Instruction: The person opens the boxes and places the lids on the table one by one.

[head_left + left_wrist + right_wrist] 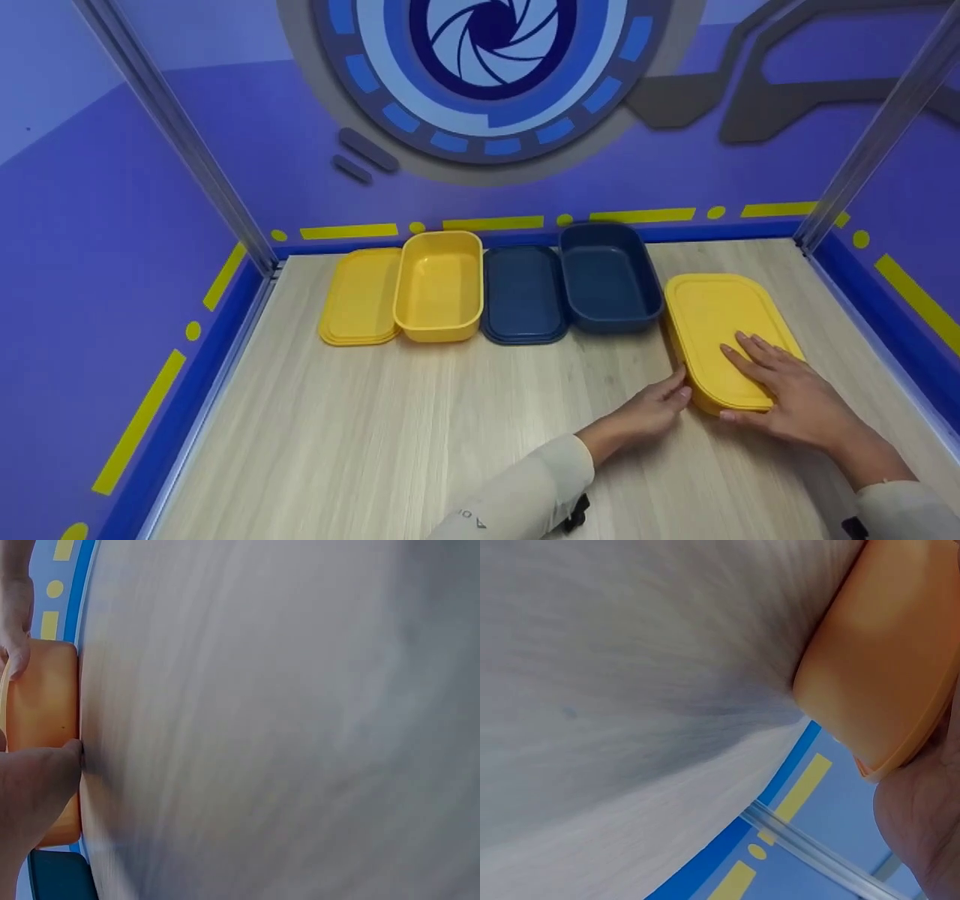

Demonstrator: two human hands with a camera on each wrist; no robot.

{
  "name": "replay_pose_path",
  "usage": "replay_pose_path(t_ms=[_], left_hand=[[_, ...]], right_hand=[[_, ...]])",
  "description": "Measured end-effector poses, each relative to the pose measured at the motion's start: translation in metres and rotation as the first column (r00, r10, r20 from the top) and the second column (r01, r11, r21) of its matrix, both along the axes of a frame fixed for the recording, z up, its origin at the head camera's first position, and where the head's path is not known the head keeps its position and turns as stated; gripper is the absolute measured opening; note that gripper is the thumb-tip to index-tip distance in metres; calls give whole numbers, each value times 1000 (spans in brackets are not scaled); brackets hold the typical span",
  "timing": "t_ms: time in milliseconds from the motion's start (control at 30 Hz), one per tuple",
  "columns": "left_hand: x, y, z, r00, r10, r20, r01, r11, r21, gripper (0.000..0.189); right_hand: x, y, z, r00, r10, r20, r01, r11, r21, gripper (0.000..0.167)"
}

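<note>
A yellow rectangular box (677, 349) with a yellow lid (712, 315) on it sits at the right of the table, slightly turned. My right hand (799, 397) lies over the lid's near right part, fingers spread and straight, thumb along the near edge. At the near left corner, my left hand (652, 409) touches the box's side with its fingertips. In the left wrist view, a digit of that hand rests low on the box wall (45, 701), near the table. The right wrist view shows the box side (877, 652) and the right palm by the rim.
Left of the box, in a row along the back wall, stand an open dark blue box (611, 277), a dark blue lid (523, 292), an open yellow box (440, 285) and another yellow lid (361, 296). Printed panels (487, 195) enclose the wooden table (390, 427) on three sides.
</note>
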State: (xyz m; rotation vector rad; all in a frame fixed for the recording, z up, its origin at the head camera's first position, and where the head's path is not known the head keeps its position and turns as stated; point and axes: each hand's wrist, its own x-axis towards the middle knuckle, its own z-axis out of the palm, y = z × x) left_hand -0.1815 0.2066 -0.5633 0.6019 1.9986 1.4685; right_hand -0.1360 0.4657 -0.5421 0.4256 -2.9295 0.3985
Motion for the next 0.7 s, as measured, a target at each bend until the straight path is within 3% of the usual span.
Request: replay_pose_path(t_ms=[333,700], left_hand=[[-2,1,0,999,8,37,-8,1000,15,58],[-2,1,4,995,-7,99,10,999,-32,66]], right_hand=[[0,-2,2,1000,-13,23,13,1000,-1,96],[0,-1,1,1000,-11,15,11,1000,22,93]])
